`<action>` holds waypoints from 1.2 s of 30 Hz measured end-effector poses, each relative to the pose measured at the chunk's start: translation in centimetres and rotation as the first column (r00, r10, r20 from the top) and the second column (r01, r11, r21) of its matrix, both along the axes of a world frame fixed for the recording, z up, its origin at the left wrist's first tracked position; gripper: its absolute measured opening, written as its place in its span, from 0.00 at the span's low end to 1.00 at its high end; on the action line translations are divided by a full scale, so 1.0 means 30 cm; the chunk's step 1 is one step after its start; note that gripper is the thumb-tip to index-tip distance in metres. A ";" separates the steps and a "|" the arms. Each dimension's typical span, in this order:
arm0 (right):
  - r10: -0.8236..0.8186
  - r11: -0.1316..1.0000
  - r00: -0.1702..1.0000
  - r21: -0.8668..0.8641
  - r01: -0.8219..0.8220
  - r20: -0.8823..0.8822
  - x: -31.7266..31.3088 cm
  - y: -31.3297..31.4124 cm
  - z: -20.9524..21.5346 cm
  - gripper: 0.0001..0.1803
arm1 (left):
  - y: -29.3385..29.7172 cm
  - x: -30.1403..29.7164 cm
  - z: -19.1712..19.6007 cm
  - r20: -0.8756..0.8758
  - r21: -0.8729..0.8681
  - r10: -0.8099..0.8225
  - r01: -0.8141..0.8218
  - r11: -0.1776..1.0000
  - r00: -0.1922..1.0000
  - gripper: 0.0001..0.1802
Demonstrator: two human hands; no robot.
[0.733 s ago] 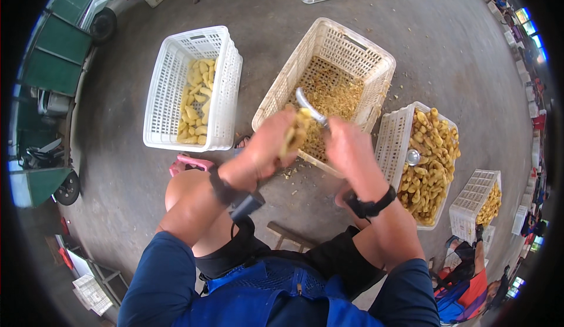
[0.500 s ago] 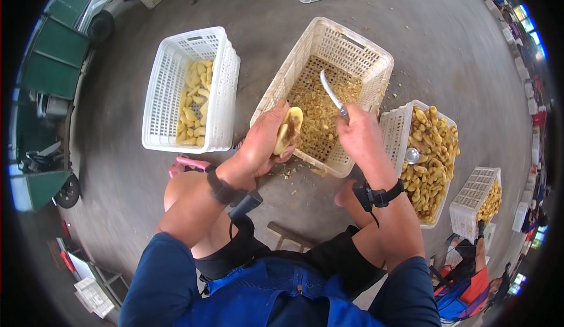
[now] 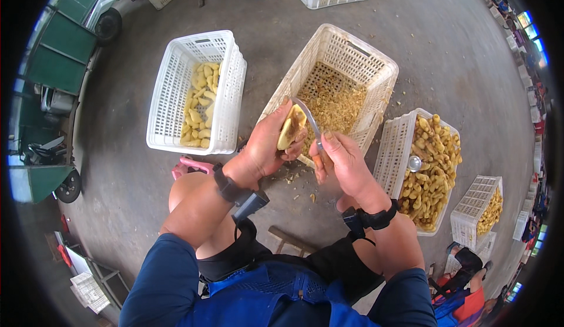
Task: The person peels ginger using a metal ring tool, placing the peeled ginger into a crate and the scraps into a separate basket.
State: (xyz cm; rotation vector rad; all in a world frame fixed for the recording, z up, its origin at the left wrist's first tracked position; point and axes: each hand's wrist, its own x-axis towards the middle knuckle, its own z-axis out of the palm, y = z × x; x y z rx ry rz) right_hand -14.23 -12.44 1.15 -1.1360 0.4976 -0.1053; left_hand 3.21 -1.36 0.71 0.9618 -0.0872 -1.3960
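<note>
My left hand (image 3: 263,146) is closed round an oblong yellow piece of produce (image 3: 288,132) with a brownish patch on the side facing my right. In my right hand (image 3: 348,165) is a curved knife (image 3: 316,132), its fingers wrapped round the handle. The blade bends up and left to the upper edge of the piece and seems to touch it. Both hands are above the near end of a dirty white crate (image 3: 382,71), where yellowish peelings (image 3: 338,113) lie on the slotted bottom.
A white crate (image 3: 160,115) at left holds smooth yellow pieces. At right, another crate (image 3: 392,145) is heaped with brown-yellow knobbly pieces and a round metal object (image 3: 414,163). Beyond it stands a smaller-looking crate (image 3: 464,212), near another person (image 3: 470,300). A green vehicle (image 3: 59,60) is far left.
My right hand has come down and left from over the crate, bringing the knife blade against the yellow piece. My left hand still holds that piece. The whole view has shifted slightly.
</note>
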 end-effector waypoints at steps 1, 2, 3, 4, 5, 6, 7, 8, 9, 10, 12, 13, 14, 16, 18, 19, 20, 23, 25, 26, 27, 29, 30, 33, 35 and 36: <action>0.001 1.000 1.000 0.012 -0.001 0.024 0.003 0.009 -0.002 0.23 | 0.000 -0.001 0.001 0.001 0.001 0.002 -0.002 1.000 1.000 0.25; 0.002 1.000 1.000 0.013 -0.002 0.024 0.007 0.017 0.007 0.23 | 0.001 -0.001 0.005 -0.021 -0.007 -0.005 0.005 1.000 1.000 0.25; -0.023 1.000 0.999 0.008 0.023 0.023 0.011 0.026 0.026 0.23 | 0.002 -0.002 0.007 -0.043 -0.016 -0.013 0.012 1.000 0.999 0.25; -0.049 0.999 0.999 0.002 0.049 0.022 0.014 0.033 0.036 0.23 | 0.002 -0.001 0.008 -0.043 -0.016 -0.013 0.012 1.000 0.999 0.25; -0.049 0.999 0.999 0.002 0.049 0.022 0.017 0.037 0.034 0.23 | 0.004 0.001 0.008 -0.058 -0.042 -0.032 0.030 0.999 0.998 0.25; -0.067 0.998 0.998 -0.009 0.067 0.008 0.019 0.040 0.029 0.22 | 0.004 0.001 0.009 -0.072 -0.068 -0.052 0.047 0.997 0.996 0.25; -0.084 0.996 0.996 -0.020 0.084 -0.006 0.021 0.045 0.027 0.21 | 0.004 0.001 0.014 -0.071 -0.068 -0.053 0.049 0.997 0.996 0.25; -0.086 0.996 0.996 -0.020 0.085 -0.005 0.024 0.052 0.029 0.21 | 0.004 0.000 0.024 -0.079 -0.038 -0.052 0.049 0.998 0.996 0.25; -0.108 0.994 0.994 -0.024 0.108 -0.005 0.027 0.061 0.035 0.19 | 0.004 -0.002 0.030 -0.086 -0.009 -0.050 0.050 0.999 0.995 0.25; -0.129 0.991 0.992 -0.026 0.129 -0.006 0.030 0.069 0.039 0.18 | 0.004 -0.005 0.028 -0.085 -0.008 -0.050 0.050 0.999 0.995 0.25; -0.150 0.988 0.989 -0.038 0.149 -0.002 0.037 0.079 0.047 0.16 | 0.001 -0.015 0.017 -0.033 0.000 -0.011 0.011 1.000 0.999 0.25; -0.169 0.984 0.986 -0.056 0.168 -0.008 0.043 0.085 0.049 0.15 | 0.002 -0.016 0.007 -0.038 -0.002 -0.010 0.010 1.000 0.999 0.25; -0.168 0.984 0.986 -0.058 0.167 -0.012 0.050 0.090 0.049 0.15 | 0.003 -0.017 -0.001 -0.021 -0.008 0.005 -0.005 1.000 1.000 0.25; -0.195 0.980 0.981 -0.053 0.194 -0.010 0.059 0.094 0.048 0.13 | 0.003 -0.023 -0.002 -0.002 -0.015 0.018 -0.018 1.000 1.000 0.25; -0.210 0.977 0.978 -0.051 0.209 -0.012 0.057 0.093 0.047 0.13 | 0.001 -0.033 0.010 0.003 -0.024 0.019 -0.019 1.000 1.000 0.24; -0.221 0.974 0.975 -0.047 0.220 -0.014 0.057 0.095 0.048 0.12 | 0.001 -0.037 0.011 0.004 -0.024 0.019 -0.019 1.000 1.000 0.24; -0.221 0.974 0.975 -0.047 0.220 -0.013 0.058 0.097 0.049 0.12 | 0.002 -0.040 0.009 0.004 -0.029 0.039 -0.039 0.999 0.999 0.24; -0.244 0.967 0.970 -0.080 0.242 -0.021 0.066 0.107 0.047 0.11 | 0.008 -0.043 -0.004 0.003 -0.022 0.067 -0.067 0.997 0.998 0.25; -0.255 0.962 0.967 -0.110 0.252 -0.021 0.071 0.109 0.038 0.11 | 0.015 -0.043 -0.005 0.004 -0.011 0.074 -0.074 0.997 0.997 0.25; -0.256 0.961 0.966 -0.110 0.253 -0.021 0.071 0.110 0.036 0.11 | 0.019 -0.042 0.001 0.037 -0.027 0.039 -0.038 0.999 0.999 0.26; -0.264 0.956 0.964 -0.142 0.258 -0.022 0.072 0.111 0.034 0.11 | 0.021 -0.043 0.009 0.070 -0.043 0.004 -0.001 0.999 0.998 0.27; -0.271 0.949 0.962 -0.172 0.264 -0.022 0.074 0.112 0.034 0.11 | 0.019 -0.047 0.040 0.076 -0.049 -0.003 0.006 0.999 0.997 0.25; -0.273 0.948 0.962 -0.175 0.265 -0.024 0.076 0.112 0.037 0.11 | 0.018 -0.049 0.048 0.082 -0.056 -0.009 0.014 0.998 0.997 0.26; -0.265 0.953 0.964 -0.162 0.257 -0.031 0.083 0.111 0.052 0.11 | 0.023 -0.053 0.046 0.074 -0.034 0.002 0.001 0.999 0.997 0.29; -0.261 0.957 0.965 -0.146 0.253 -0.038 0.084 0.109 0.054 0.11 | 0.021 -0.049 0.042 0.095 -0.035 -0.013 0.016 0.999 0.995 0.30; -0.261 0.957 0.965 -0.141 0.253 -0.039 0.085 0.107 0.054 0.11 | 0.020 -0.047 0.041 0.117 -0.037 -0.026 0.031 0.999 0.993 0.31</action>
